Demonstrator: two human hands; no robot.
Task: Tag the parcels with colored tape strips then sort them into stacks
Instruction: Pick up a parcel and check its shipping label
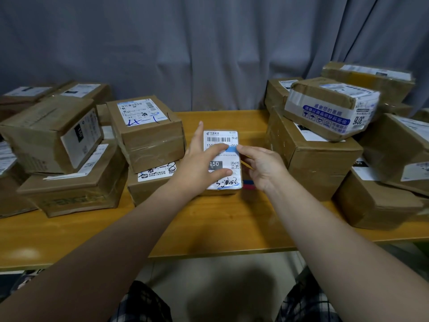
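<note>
Small parcel (224, 182) on the table (209, 224) at my twelve o'clock, between a stack of boxes (148, 135) at ten and another stack (313, 154) at two. My left hand (199, 166) lies wide and flat on its label, forefinger pressing the blue tape strip (232, 149). My right hand (264, 168) pinches the strip's three o'clock end. I judge the risk is a crooked, wrinkled strip if the parcel slides under my push.

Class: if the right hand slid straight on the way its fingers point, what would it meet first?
The blue tape strip on the small parcel, right at the right hand's fingertips; just beyond lies a left hand finger. Whether it touches the tape is unclear.
</note>
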